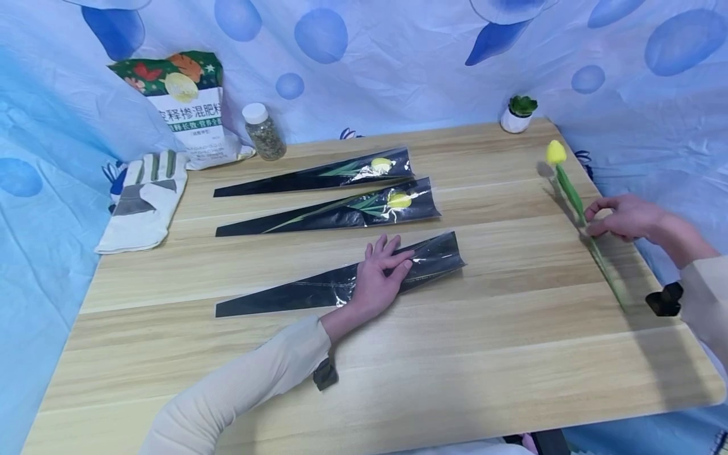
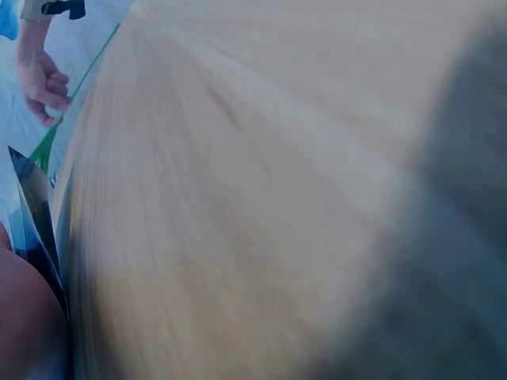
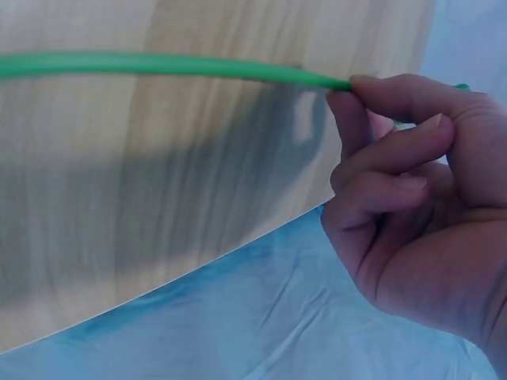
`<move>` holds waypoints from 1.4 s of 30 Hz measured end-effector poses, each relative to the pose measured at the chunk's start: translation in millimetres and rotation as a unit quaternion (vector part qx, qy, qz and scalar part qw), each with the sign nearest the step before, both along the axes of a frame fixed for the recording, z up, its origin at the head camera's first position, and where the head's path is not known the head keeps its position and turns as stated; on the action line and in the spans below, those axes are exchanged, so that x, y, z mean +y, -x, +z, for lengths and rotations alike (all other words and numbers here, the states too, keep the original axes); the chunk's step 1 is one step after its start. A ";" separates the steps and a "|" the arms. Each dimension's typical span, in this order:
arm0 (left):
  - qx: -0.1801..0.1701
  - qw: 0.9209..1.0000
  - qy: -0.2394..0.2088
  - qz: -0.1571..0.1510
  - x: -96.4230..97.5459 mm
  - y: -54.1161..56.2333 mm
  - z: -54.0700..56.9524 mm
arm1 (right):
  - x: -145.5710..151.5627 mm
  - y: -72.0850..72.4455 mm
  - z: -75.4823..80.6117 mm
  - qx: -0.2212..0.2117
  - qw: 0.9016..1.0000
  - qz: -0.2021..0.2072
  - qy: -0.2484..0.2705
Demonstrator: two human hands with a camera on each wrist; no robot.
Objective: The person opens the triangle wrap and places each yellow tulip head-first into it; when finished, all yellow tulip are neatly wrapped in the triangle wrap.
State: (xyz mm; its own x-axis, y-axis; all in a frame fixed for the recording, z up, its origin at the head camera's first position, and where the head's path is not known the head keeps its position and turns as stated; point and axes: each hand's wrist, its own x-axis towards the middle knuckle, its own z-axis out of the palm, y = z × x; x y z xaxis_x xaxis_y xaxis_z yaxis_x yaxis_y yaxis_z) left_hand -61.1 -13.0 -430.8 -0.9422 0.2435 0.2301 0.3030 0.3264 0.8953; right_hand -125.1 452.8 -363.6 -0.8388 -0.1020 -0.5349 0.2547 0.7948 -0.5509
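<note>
In the head view my right hand [image 1: 625, 218] pinches the green stem of a yellow artificial tulip [image 1: 555, 153] at the table's right side. Close up in the right wrist view, thumb and index finger hold the stem [image 3: 182, 65], and the other fingers are curled. My left hand [image 1: 378, 278] lies over the nearest black flower sleeve [image 1: 284, 294], thumb and index finger together at its clear film, the other fingers spread. The sleeve's wide mouth [image 2: 36, 198] stands slightly raised in the left wrist view. No flower shows in this sleeve.
Two black sleeves, the far one [image 1: 273, 183] and the middle one [image 1: 267, 222], each hold a yellow tulip. Gloves [image 1: 145, 202], a fertilizer bag [image 1: 196, 120] and a white-capped jar [image 1: 265, 136] stand back left. A small potted plant [image 1: 517, 115] sits at the back right corner.
</note>
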 end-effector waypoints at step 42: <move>0.010 1.000 -0.011 0.002 -0.7 -1.3 -0.8 | -40.8 -2.8 20.0 0.075 0.937 -0.025 0.341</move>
State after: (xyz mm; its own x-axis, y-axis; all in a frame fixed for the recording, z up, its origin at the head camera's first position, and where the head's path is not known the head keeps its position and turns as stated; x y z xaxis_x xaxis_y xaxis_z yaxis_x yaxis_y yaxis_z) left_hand -59.8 -13.7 -431.6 -0.9386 0.2339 0.2537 0.3191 0.3083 0.8962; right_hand -122.3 412.0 -343.5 -0.9121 -0.3362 -0.2346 0.1606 0.2335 -0.9590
